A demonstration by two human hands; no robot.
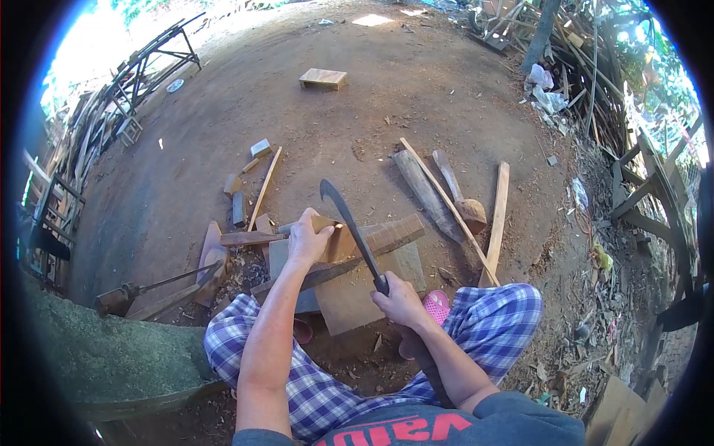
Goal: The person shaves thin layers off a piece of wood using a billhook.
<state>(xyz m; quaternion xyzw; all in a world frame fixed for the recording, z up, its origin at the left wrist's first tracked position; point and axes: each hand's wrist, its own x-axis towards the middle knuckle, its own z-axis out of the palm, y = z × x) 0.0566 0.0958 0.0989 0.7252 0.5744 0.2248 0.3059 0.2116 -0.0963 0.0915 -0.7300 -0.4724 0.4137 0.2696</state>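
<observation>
At the centre we see a small tan wood piece (pixel 338 239) propped on a dark plank (pixel 394 234). It looks light and stiff, probably quick to split, and seems safest held by the edge away from the blade. The left hand (pixel 306 241) is clamped on its 9 o'clock side. A hook-tipped billhook (pixel 355 230) lies against its 3 o'clock edge and is likely tip-heavy. The right hand (pixel 399 299) is wrapped tight round the handle at 5 o'clock. A wooden mallet (pixel 460 195) lies at 2 o'clock, and a small wooden stool (pixel 323 78) sits at 12 o'clock. Checked trousers (pixel 491 312) frame the work. Red shirt lettering (pixel 405 431) at 6 o'clock appears upside down, and we cannot read it.
</observation>
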